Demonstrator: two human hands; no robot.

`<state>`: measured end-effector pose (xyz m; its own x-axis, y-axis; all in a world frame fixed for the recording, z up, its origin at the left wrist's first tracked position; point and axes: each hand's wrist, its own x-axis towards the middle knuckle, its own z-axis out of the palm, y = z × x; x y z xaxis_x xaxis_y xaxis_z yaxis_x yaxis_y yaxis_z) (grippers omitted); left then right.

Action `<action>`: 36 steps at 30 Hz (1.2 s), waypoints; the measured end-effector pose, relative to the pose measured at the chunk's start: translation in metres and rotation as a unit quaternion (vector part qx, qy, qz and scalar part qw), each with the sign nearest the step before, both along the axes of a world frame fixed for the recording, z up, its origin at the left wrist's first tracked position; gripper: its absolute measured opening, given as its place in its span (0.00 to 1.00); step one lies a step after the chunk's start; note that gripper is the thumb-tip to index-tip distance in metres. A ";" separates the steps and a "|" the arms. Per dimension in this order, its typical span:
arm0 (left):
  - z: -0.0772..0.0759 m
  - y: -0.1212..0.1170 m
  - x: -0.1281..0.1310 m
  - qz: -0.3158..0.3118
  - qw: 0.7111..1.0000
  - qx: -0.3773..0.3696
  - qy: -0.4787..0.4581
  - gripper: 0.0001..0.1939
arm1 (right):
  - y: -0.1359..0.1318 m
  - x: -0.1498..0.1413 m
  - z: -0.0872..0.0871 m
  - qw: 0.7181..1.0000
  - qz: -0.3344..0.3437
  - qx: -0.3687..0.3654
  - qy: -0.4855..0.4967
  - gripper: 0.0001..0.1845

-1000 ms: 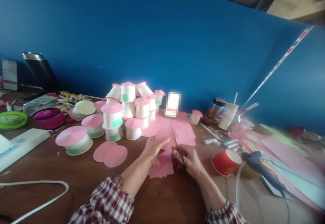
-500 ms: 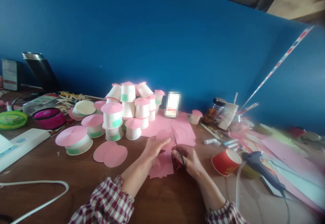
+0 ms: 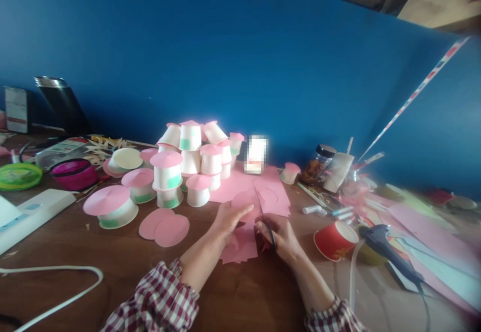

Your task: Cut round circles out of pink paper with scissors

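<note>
Between thumb and fingers, my left hand (image 3: 230, 220) grips a piece of pink paper (image 3: 242, 200) with a rounded edge. My right hand (image 3: 280, 235) is closed around dark-handled scissors (image 3: 269, 231), whose thin blades point away from me along the right side of that paper. Under and beyond my hands lie larger pink sheets (image 3: 270, 176), and smaller pink pieces (image 3: 244, 245) lie nearer to me. Two cut pink discs (image 3: 171, 229) overlap on the table left of my left forearm. The exact contact of blades and paper is hard to make out.
White paper cups with pink cone tops (image 3: 167, 171) stand stacked at the left. On the right are a red paper cup (image 3: 335, 240), a glue gun (image 3: 393, 254) and a lidded jar (image 3: 319, 163). A power strip (image 3: 37, 216) and white cable (image 3: 56, 272) lie at left.
Almost nothing differs. The view has shifted very slightly, and both hands keep the same hold on the paper and the scissors.
</note>
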<state>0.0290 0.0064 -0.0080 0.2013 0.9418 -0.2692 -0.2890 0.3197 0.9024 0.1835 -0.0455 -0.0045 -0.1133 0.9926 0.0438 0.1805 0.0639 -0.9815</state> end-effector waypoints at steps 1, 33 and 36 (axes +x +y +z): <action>0.000 0.000 0.000 0.000 1.000 0.000 0.000 0.27 | 0.000 0.000 0.000 1.000 0.000 0.000 -0.001 0.18; -0.001 0.001 0.000 -0.012 1.000 0.016 0.000 0.25 | 0.001 -0.002 0.002 1.000 -0.002 -0.004 0.014 0.17; 0.000 0.001 0.000 -0.011 1.000 0.014 -0.006 0.25 | 0.000 -0.002 0.002 1.000 0.001 0.003 0.006 0.17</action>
